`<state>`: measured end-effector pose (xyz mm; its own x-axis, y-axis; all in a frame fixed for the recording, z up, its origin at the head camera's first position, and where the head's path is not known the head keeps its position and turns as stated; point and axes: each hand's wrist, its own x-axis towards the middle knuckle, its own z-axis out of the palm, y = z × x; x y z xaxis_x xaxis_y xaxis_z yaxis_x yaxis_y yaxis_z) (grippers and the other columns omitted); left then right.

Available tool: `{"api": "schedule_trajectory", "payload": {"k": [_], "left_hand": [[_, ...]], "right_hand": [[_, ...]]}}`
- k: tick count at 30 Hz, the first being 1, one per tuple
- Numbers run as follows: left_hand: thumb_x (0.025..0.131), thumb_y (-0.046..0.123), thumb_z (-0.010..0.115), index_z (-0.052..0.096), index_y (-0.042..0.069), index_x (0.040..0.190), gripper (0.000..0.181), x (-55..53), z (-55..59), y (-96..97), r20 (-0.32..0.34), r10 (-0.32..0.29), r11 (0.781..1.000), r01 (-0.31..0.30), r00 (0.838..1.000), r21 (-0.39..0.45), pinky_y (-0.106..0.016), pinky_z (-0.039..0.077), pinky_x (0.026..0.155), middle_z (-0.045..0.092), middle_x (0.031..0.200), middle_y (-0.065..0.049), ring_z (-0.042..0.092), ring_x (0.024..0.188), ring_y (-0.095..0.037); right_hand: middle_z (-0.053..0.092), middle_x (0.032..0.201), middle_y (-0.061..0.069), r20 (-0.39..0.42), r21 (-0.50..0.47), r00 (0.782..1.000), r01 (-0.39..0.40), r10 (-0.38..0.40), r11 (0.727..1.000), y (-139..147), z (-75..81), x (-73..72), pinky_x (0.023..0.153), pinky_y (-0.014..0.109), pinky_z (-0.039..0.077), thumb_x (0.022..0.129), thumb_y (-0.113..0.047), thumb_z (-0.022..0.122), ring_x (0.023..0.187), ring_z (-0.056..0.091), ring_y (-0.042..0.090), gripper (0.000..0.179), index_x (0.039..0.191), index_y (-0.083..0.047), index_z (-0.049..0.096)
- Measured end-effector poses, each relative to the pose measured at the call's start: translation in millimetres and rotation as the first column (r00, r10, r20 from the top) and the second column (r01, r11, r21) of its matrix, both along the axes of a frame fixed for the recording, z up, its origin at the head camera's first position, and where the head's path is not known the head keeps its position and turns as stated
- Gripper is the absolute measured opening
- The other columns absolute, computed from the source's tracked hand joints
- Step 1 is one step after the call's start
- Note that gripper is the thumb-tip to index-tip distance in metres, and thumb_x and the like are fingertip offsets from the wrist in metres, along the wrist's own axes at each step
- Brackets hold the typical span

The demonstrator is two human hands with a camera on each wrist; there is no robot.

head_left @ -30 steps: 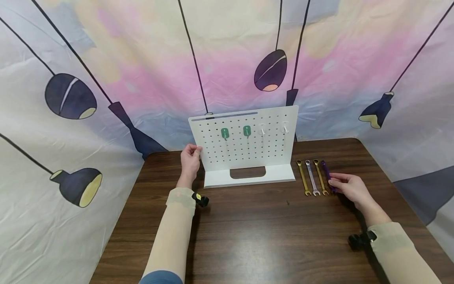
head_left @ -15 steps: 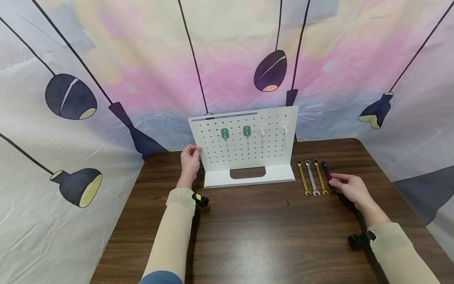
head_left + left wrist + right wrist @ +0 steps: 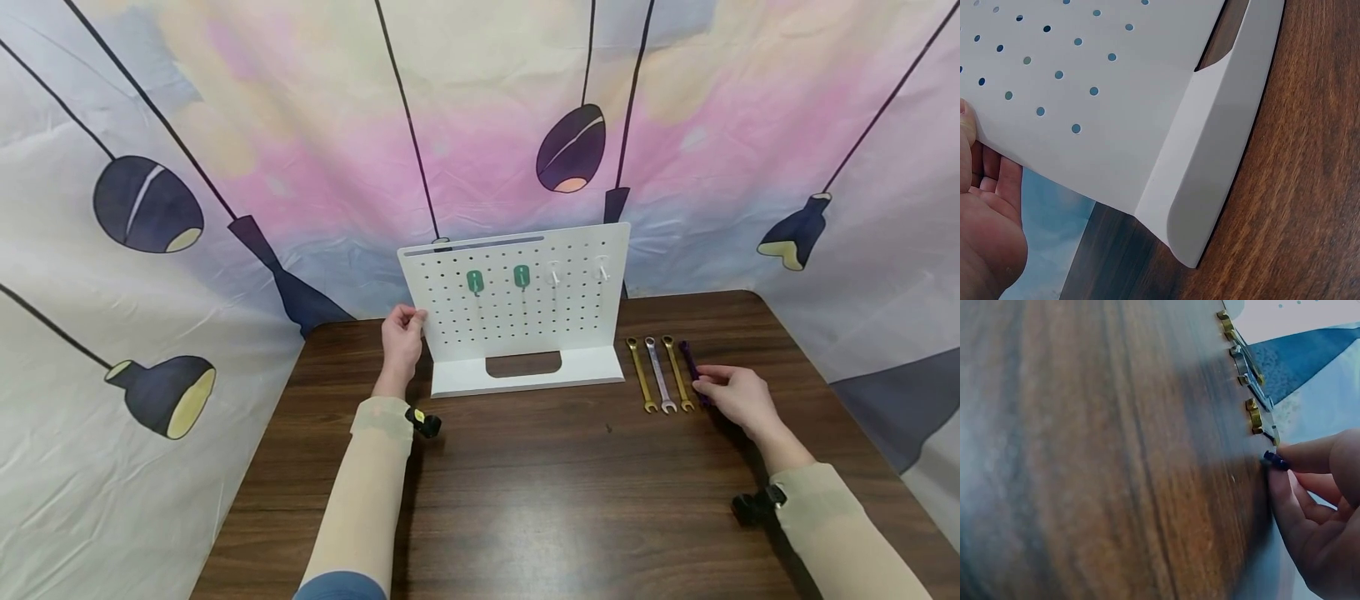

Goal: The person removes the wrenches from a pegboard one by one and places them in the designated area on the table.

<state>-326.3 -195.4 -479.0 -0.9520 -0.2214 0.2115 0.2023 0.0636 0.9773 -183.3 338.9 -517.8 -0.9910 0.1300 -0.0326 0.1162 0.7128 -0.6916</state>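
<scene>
A white pegboard stand (image 3: 450, 325) leans up near the table's back edge. My left hand (image 3: 402, 342) pinches its left edge, and the left wrist view shows the thumb on the front with fingers behind the panel (image 3: 1104, 156). To the right, a purple wrench (image 3: 692, 362) lies in my right hand's (image 3: 738, 398) pinch between thumb and fingers. Beside it, in a row on the table, are a gold wrench (image 3: 678, 377), a silver wrench (image 3: 659, 377) and another gold wrench (image 3: 641, 377). In the right wrist view only the purple wrench's dark end (image 3: 1276, 460) shows.
Two green hooks, one on the left (image 3: 475, 282) and one nearer the middle (image 3: 522, 276), sit on the pegboard. Two clear hooks, the first (image 3: 554, 273) and the second (image 3: 603, 268), follow rightward. A printed cloth (image 3: 322, 150) hangs behind the brown wooden table (image 3: 525, 492).
My right hand and forearm have shifted slightly left, with the purple wrench still pinched. The wrench's upper end swung a little right, then back left. My left hand and the pegboard stay put.
</scene>
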Motion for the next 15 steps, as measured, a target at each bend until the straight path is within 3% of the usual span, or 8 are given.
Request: {"api": "schedule_trajectory", "payload": {"k": [10,15], "left_hand": [[0.098,0.015,0.065,0.053,0.01,0.084,0.019,0.9,-1.5,0.6,-0.014,0.013,1.0,-0.013,1.0,0.001,-0.041,0.044,0.069,0.051,0.078,0.0,0.046,0.069,-0.015],[0.098,0.015,0.066,0.053,0.011,0.084,0.019,0.8,-1.4,0.6,-0.013,0.022,1.0,-0.022,1.0,-0.006,-0.035,0.046,0.068,0.052,0.079,-0.001,0.046,0.069,-0.015]], "right_hand": [[0.066,0.115,0.027,-0.024,0.085,1.0,0.017,-0.015,0.996,-4.0,6.5,-1.7,0.077,0.052,0.048,0.099,-0.027,0.062,0.101,0.061,0.044,0.042,0.126,0.006,0.062],[0.067,0.115,0.027,-0.027,0.089,0.999,0.039,-0.037,0.995,-4.6,5.7,-2.1,0.08,0.053,0.048,0.099,-0.025,0.062,0.102,0.062,0.044,0.04,0.126,0.005,0.063]]}}
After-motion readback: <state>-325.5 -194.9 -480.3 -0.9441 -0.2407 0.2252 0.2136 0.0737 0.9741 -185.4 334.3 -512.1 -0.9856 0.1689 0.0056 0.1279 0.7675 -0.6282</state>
